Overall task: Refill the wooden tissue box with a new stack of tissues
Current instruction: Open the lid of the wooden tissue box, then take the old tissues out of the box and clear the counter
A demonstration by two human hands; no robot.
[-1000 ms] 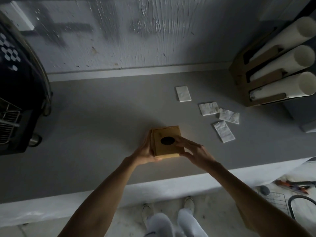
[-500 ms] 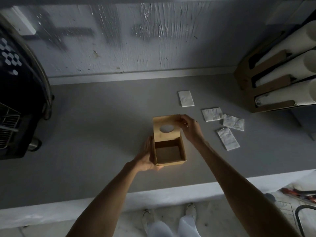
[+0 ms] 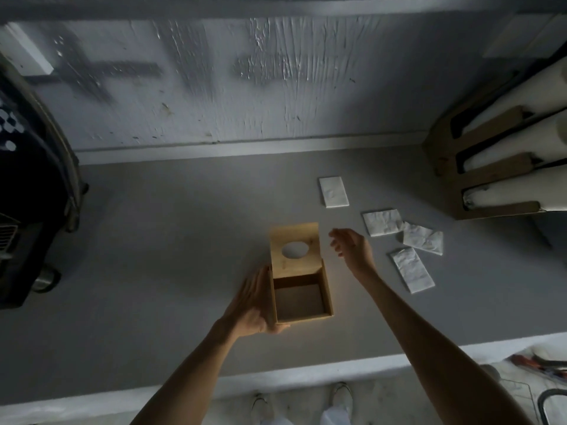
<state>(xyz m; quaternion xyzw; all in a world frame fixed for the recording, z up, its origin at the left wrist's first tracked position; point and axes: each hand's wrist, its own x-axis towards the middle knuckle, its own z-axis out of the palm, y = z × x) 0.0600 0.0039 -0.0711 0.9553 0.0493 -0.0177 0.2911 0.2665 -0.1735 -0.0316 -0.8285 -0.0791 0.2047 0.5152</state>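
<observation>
Head view: the wooden tissue box stands on the grey counter, just in from its near edge. Its lid, with a round hole, is swung up and back on the far side. The inside of the box shows only a bare floor, with no tissues in it.

The left hand lies flat against the box's left wall, fingers straight and together, thumb under the near corner; it presses the wall rather than wrapping it. The right hand hangs in the air just right of the raised lid, touching nothing, its fingers loosely curled and apart, holding nothing.

Beyond the right fingertips, further from the person, lies a flat folded tissue. To the right of that hand lie three more tissues, crumpled and folded; two overlap at a corner, the third is nearer the counter edge. Further right, a cardboard holder carries three white rolls, stacked one above another.
</observation>
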